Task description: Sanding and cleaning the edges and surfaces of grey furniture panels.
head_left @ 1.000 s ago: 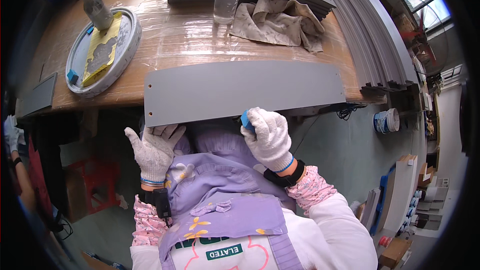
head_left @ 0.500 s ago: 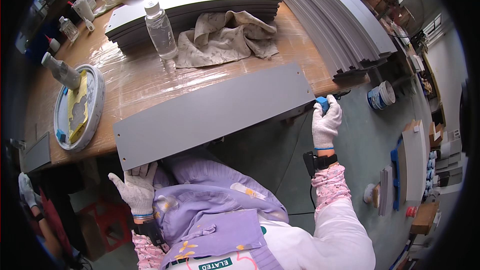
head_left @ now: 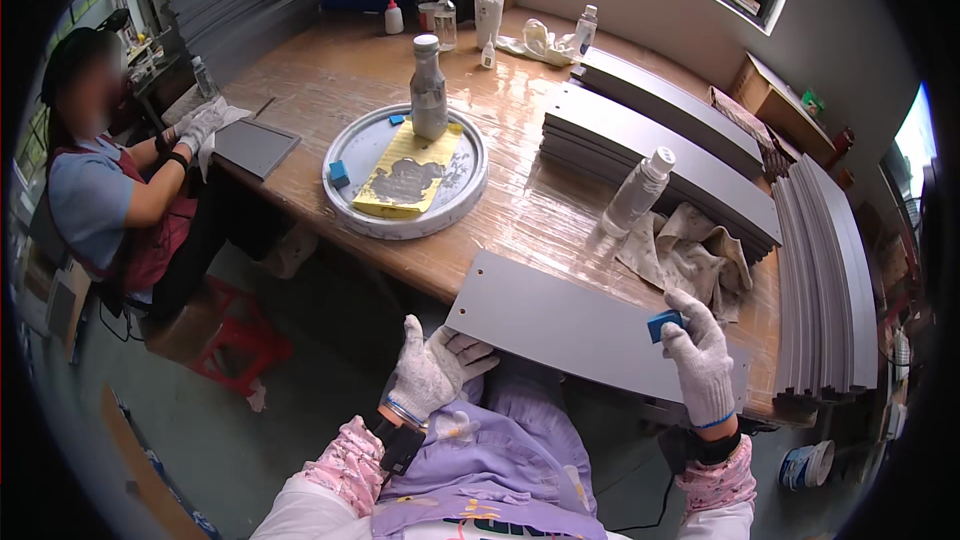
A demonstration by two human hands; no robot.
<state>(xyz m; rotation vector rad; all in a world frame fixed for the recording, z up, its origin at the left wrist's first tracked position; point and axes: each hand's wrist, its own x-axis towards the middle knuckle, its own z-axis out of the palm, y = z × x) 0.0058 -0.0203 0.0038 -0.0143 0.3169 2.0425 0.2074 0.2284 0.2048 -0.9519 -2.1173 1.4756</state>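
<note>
A long flat grey panel [head_left: 565, 315] with small holes at its ends lies along the near table edge, partly overhanging it. My left hand [head_left: 430, 375], in a white knit glove, is at the panel's left end, fingers stretched against its near edge and thumb apart. Over the panel's right part, my gloved right hand [head_left: 703, 370] pinches a small blue block [head_left: 660, 326] between thumb and fingers. A round white tray [head_left: 335, 202] carries a yellow sheet [head_left: 385, 202] smeared with grey paste, a grey-filled bottle [head_left: 429, 100] and another blue block [head_left: 340, 174].
Behind the panel stand a clear bottle [head_left: 637, 195] and a crumpled stained cloth [head_left: 690, 258]. Stacked grey panels [head_left: 660, 155] lie farther back, with more panels [head_left: 825, 280] at the right edge. A co-worker [head_left: 115, 175] sits at the left, near a red stool [head_left: 235, 340].
The view has swung left, bringing the co-worker and window into sight. My right hand, still pinching the blue block, has moved from beyond the panel's right end to above its surface.
</note>
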